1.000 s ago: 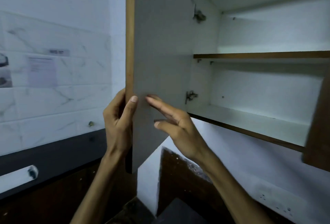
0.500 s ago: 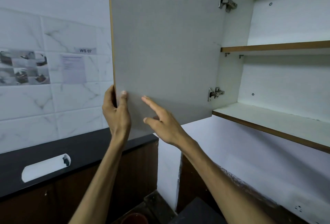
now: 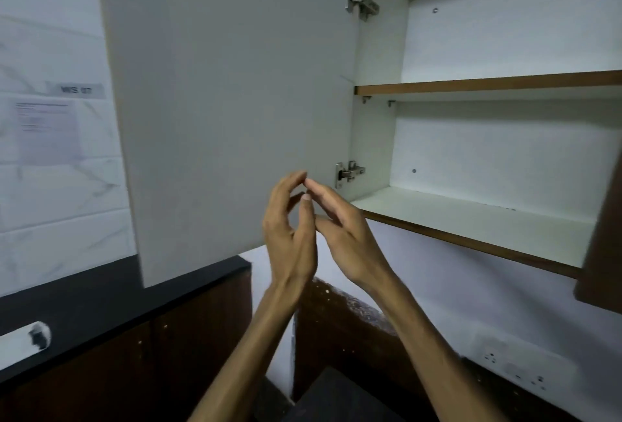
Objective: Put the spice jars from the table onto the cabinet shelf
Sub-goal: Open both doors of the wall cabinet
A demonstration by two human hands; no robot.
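Note:
The wall cabinet stands with its left door [image 3: 229,101] swung wide open. Its white lower shelf [image 3: 471,223] and the upper shelf [image 3: 488,83] hold nothing that I can see. My left hand [image 3: 289,229] and my right hand [image 3: 343,233] are raised together in front of the door's lower corner, fingertips touching each other. Both hands hold nothing, fingers loosely spread. No spice jars are in view.
A dark brown right door [image 3: 602,236] hangs at the right edge. A black counter [image 3: 101,293] runs along the tiled wall at left, with a white cylinder [image 3: 27,340] lying on it. Wall sockets [image 3: 511,367] sit low right. A paper sheet [image 3: 47,128] is stuck on the tiles.
My left hand has let go of the door's edge and moved right to meet my right hand. The door has swung further open to the left.

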